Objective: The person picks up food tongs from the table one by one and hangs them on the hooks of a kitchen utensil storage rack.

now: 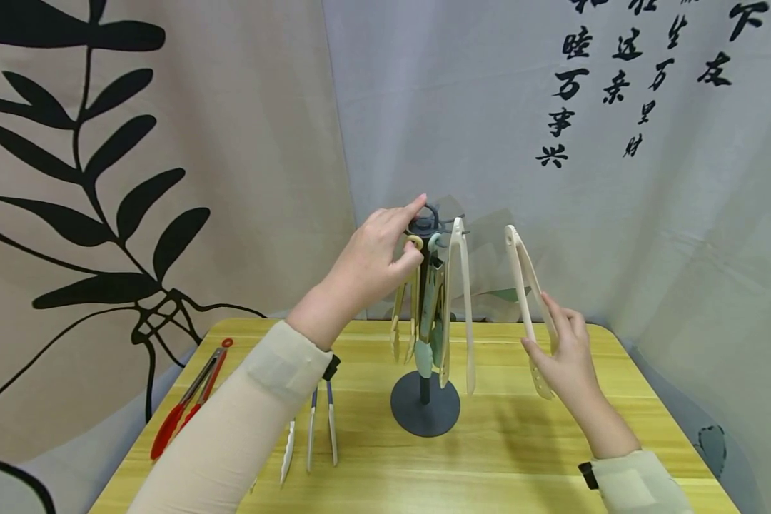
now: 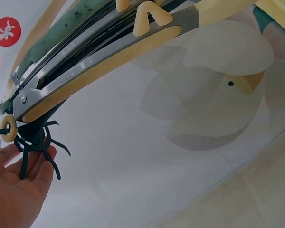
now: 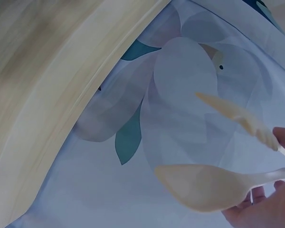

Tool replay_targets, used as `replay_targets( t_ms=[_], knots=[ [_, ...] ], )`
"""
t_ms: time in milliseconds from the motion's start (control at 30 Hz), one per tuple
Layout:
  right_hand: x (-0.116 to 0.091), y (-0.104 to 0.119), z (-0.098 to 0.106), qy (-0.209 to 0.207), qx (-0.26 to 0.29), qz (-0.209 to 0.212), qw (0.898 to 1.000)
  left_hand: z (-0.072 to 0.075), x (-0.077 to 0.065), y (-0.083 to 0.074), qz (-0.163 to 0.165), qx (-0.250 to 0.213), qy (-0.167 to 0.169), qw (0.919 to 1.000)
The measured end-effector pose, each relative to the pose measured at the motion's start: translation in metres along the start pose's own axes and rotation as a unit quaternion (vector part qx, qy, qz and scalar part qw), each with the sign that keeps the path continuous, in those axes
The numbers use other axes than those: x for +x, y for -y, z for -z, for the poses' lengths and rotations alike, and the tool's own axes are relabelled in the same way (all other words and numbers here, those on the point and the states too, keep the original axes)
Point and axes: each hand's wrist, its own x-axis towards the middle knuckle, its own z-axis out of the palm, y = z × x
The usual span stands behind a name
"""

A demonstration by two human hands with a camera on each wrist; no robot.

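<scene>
A homelike, curtained spot; whether home or studio, I cannot tell. Red kitchen tongs [image 1: 165, 434] lie at eight o'clock on a wood-grain desk [image 1: 373, 485]; printed curtains [image 1: 263, 143] hang behind, with black leaves [image 1: 99, 290] at ten and brushed characters [image 1: 566, 84] at one.

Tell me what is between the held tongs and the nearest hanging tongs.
In the head view, the stretch is bare except the thumb tip of the right hand beside the held tongs; backdrop and table show behind.

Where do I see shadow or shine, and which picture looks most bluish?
Head view: soft shadow on the table below the held pale tongs; left wrist view: bright shine along the metal tongs; right wrist view: strongest bluish cast, on the cloth.
</scene>
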Motion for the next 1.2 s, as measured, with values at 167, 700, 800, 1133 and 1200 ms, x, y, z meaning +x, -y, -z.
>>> replay_targets(
  t_ms=[167,700,800,1133,1200],
  knots=[
    [0.001,0.003,-0.002,-0.004,0.008,0.007,1.0,0.0,0.0,0.0,0.003,0.0,0.002,1.0],
    [0.006,0.017,-0.012,-0.016,0.038,0.028,0.999,-0.001,0.0,0.0,0.004,-0.005,0.0,1.0],
    [0.006,0.02,-0.013,-0.018,0.039,0.033,0.999,-0.001,0.0,0.0,0.004,-0.006,0.0,1.0],
    [0.008,0.025,-0.018,-0.02,0.041,0.044,0.998,-0.001,0.0,0.0,0.004,-0.007,0.0,1.0],
    [0.008,0.026,-0.019,-0.022,0.042,0.048,0.998,-0.001,0.0,0.0,0.006,-0.008,0.0,1.0]
  ],
)
